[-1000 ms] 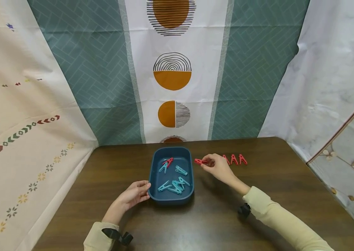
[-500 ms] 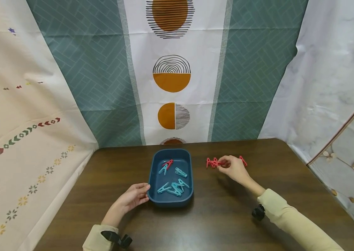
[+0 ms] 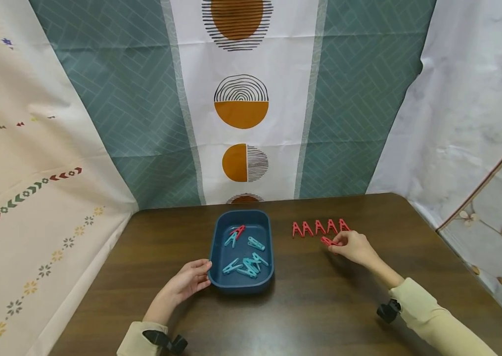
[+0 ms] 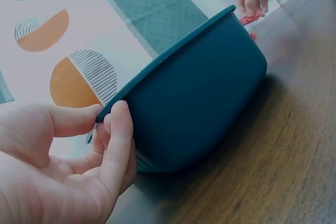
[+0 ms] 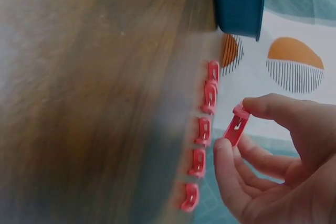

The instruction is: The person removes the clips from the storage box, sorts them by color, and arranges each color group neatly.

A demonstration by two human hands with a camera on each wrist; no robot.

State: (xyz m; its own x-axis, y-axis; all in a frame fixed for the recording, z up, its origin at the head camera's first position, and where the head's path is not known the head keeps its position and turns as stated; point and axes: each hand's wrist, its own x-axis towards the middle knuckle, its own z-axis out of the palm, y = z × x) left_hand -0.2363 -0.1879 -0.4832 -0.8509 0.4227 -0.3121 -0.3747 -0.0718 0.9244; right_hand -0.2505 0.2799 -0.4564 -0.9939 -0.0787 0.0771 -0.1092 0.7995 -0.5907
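My left hand [image 3: 190, 279] pinches the left rim of a dark blue plastic bin [image 3: 217, 247]; in the left wrist view the thumb [image 4: 79, 120] and fingertips meet at the bin's edge. Inside lie several light blue clothespins [image 3: 256, 243] and one red clothespin [image 3: 238, 231]. To the right of the bin, my right hand [image 3: 357, 248] holds a red clothespin [image 5: 237, 127] between thumb and fingertips, just in front of a row. That row is made of several red clothespins [image 3: 319, 227], standing side by side with their legs apart in the head view.
The dark brown wooden table [image 3: 295, 316] carries everything. A patterned curtain [image 3: 251, 163] hangs behind its back edge, with a cream cloth [image 3: 55, 237] on the left and a pale cloth [image 3: 446, 123] on the right. Each wrist wears a black camera.
My right hand has moved right and slightly nearer with the red clothespin, from beside the bin to the row's right end, uncovering the whole row. My left hand stays at the bin's rim.
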